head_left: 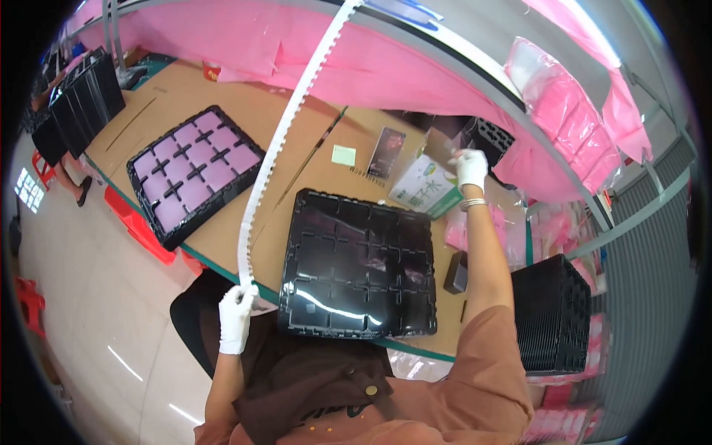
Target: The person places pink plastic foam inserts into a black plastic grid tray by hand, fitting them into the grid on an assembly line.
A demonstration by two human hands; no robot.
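Gripping the lower end of a long white notched strip (285, 133), the gloved left hand (236, 308) is closed around it at the table (245, 111) edge; the strip runs up and away overhead. The gloved right hand (470, 167) reaches into an open white-and-green carton (424, 185), fingers curled, their hold unclear. An empty glossy black compartment tray (357, 265) lies between them.

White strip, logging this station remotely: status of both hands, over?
Left hand shut on white strip, near table edge. Right hand reaching into open carton; grip unclear. Empty black tray between them.
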